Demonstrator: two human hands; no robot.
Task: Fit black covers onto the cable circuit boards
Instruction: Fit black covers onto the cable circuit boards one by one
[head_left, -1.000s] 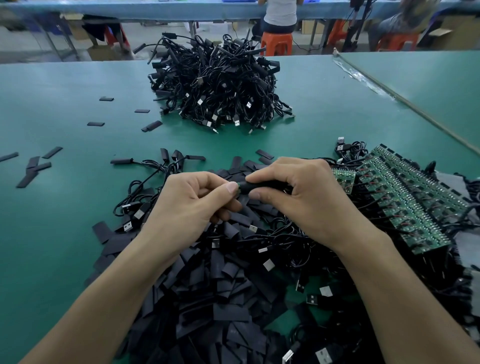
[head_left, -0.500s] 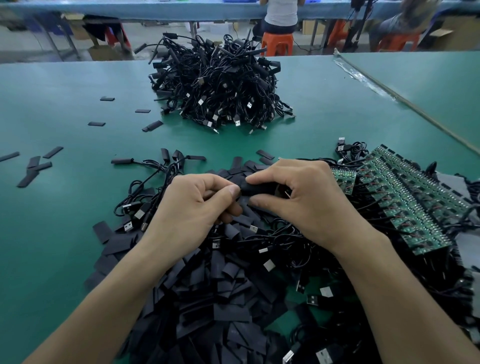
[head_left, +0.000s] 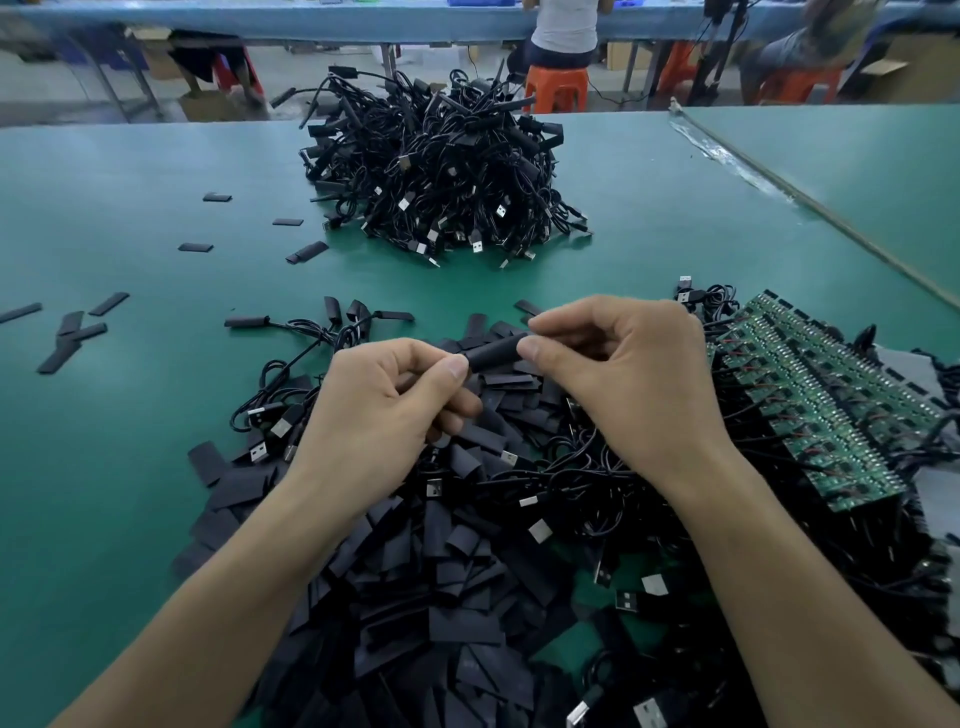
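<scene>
One black cover (head_left: 493, 351) sits just above the cover heap (head_left: 441, 597), each end pinched by left hand (head_left: 384, 415) and right hand (head_left: 623, 379) fingers. Fitting step looks underway, board inside not visible. Next probably: push cover fully home.

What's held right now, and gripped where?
One black cover, held by both ends: the left hand pinches its left end between thumb and forefinger, and the right hand pinches its right end. What is inside it cannot be told.
</scene>
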